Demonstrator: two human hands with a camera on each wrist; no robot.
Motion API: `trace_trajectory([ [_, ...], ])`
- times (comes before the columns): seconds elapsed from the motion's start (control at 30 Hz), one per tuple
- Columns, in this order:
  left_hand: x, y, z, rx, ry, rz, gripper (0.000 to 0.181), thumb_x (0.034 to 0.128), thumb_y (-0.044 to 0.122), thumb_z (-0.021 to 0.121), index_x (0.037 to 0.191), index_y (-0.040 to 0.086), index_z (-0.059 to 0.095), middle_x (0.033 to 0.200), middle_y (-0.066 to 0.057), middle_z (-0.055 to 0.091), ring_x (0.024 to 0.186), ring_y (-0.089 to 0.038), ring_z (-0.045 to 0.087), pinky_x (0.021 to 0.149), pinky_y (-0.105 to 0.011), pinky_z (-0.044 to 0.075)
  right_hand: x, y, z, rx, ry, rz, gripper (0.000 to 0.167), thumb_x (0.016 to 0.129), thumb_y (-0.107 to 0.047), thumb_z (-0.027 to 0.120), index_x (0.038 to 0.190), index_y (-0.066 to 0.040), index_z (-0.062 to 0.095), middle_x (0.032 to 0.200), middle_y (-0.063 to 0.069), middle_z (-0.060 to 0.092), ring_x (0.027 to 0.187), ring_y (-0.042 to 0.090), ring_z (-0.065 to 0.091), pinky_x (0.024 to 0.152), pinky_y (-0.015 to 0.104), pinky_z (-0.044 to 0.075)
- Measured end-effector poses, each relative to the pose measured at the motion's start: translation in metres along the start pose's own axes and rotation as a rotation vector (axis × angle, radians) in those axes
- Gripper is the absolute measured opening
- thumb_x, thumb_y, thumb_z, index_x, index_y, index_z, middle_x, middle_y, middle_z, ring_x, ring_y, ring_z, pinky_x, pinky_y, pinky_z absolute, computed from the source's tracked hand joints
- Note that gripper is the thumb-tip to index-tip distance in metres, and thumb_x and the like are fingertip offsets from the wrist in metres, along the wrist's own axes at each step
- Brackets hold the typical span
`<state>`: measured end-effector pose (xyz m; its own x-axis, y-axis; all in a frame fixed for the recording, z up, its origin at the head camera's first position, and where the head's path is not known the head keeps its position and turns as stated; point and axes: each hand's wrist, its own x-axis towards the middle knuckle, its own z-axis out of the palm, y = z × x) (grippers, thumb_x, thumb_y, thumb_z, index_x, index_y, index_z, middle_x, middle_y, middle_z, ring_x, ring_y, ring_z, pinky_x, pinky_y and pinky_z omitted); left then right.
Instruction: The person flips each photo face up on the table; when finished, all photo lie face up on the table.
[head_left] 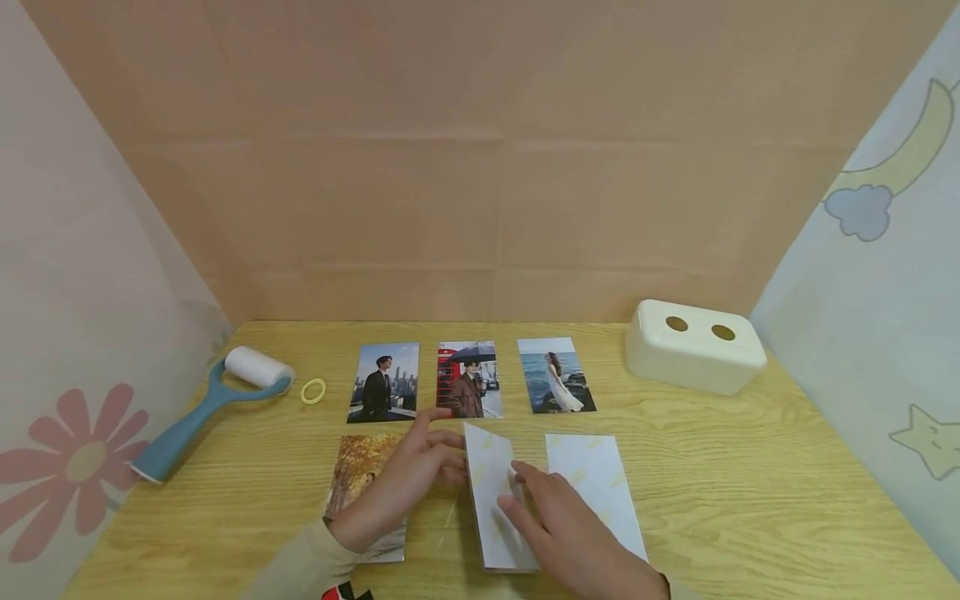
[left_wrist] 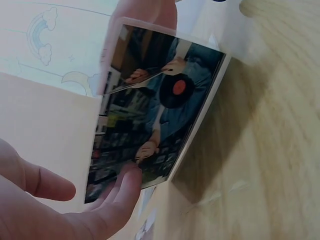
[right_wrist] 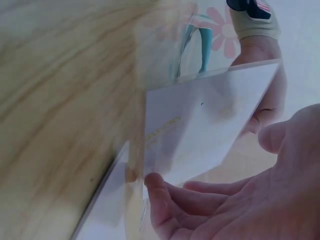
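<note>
Tilted up on one long edge, a photo print (head_left: pixel 489 508) stands between the two hands, its white printed back towards the right hand. In the left wrist view, the picture side of the photo print (left_wrist: pixel 170 120) shows a person with a vinyl record. My left hand (head_left: pixel 408 479) has its fingers against the picture side, with the thumb apart. My right hand (head_left: pixel 566 525) is at the back, fingertips by the photo's far edge, as the right wrist view shows. Beside it lies a face-down photo (head_left: pixel 592 475); under the left forearm is an autumn photo (head_left: pixel 352 467).
Behind the hands lie a suit photo (head_left: pixel 382 383), an umbrella photo (head_left: pixel 468 379) and a seaside photo (head_left: pixel 557 375). A blue-handled lint roller (head_left: pixel 213 400) and a yellow ring (head_left: pixel 312 392) are at left. A white box with two holes (head_left: pixel 693 354) sits back right.
</note>
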<state>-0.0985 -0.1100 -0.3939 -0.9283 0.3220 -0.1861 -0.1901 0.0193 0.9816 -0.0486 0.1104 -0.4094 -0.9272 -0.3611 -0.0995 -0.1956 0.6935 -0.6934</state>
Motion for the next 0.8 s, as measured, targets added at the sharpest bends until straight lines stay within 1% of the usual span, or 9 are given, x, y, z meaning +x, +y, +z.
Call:
trace_trajectory([
  [0.1,-0.001,-0.002,0.002,-0.023,-0.029,-0.02,0.066,0.0916,-0.004,0.047,0.151,-0.004,0.02,0.119,-0.02,0.063,0.092,-0.032,0.068,0.081,-0.047,0.057,0.002,-0.001,0.0,0.027,-0.004,0.001,0.069,0.107,-0.053,0.04,0.146,0.003,0.047,0.13,0.01,0.063,0.121,0.034,0.057,0.097,0.057,0.046],
  [0.27,-0.003,-0.008,0.006,-0.049,-0.071,-0.049,0.069,0.0883,-0.006,0.044,0.153,-0.002,0.019,0.121,-0.02,0.063,0.098,-0.031,0.068,0.082,-0.044,0.057,0.001,-0.004,-0.001,0.054,-0.032,0.034,0.075,0.104,-0.058,0.041,0.149,0.003,0.043,0.136,0.015,0.059,0.125,0.036,0.054,0.099,0.06,0.044],
  [0.33,-0.004,-0.01,0.008,-0.059,-0.084,-0.048,0.069,0.0878,-0.006,0.043,0.152,-0.003,0.019,0.122,-0.021,0.063,0.099,-0.033,0.067,0.083,-0.044,0.057,0.0,-0.006,-0.001,0.062,-0.045,0.055,0.078,0.103,-0.06,0.041,0.151,0.002,0.041,0.139,0.016,0.056,0.128,0.037,0.052,0.1,0.061,0.043],
  [0.5,-0.004,-0.015,0.01,-0.096,-0.117,-0.057,0.07,0.086,-0.006,0.045,0.151,-0.006,0.017,0.123,-0.023,0.063,0.1,-0.034,0.068,0.082,-0.045,0.057,-0.001,-0.01,-0.002,0.088,-0.062,0.071,0.079,0.103,-0.06,0.042,0.154,0.001,0.036,0.138,0.017,0.057,0.127,0.036,0.053,0.099,0.059,0.044],
  [0.67,-0.003,-0.017,0.011,-0.105,-0.142,-0.094,0.071,0.087,-0.004,0.045,0.152,-0.005,0.017,0.123,-0.022,0.062,0.1,-0.031,0.067,0.082,-0.045,0.057,-0.001,-0.012,-0.002,0.094,-0.056,0.058,0.077,0.104,-0.056,0.043,0.153,0.003,0.036,0.138,0.017,0.058,0.126,0.035,0.055,0.099,0.059,0.045],
  [0.73,-0.003,-0.017,0.011,-0.105,-0.148,-0.099,0.07,0.0877,-0.003,0.045,0.152,-0.004,0.017,0.124,-0.021,0.062,0.102,-0.031,0.066,0.082,-0.045,0.056,-0.001,-0.012,-0.002,0.092,-0.053,0.044,0.075,0.105,-0.054,0.043,0.153,0.003,0.036,0.137,0.016,0.058,0.125,0.034,0.056,0.098,0.058,0.046],
  [0.8,-0.004,-0.017,0.012,-0.101,-0.152,-0.108,0.069,0.0894,-0.002,0.045,0.152,-0.004,0.017,0.125,-0.021,0.062,0.103,-0.031,0.066,0.082,-0.044,0.056,-0.001,-0.012,-0.003,0.116,-0.055,0.031,0.073,0.106,-0.052,0.044,0.153,0.004,0.035,0.136,0.016,0.059,0.123,0.033,0.058,0.096,0.055,0.048],
])
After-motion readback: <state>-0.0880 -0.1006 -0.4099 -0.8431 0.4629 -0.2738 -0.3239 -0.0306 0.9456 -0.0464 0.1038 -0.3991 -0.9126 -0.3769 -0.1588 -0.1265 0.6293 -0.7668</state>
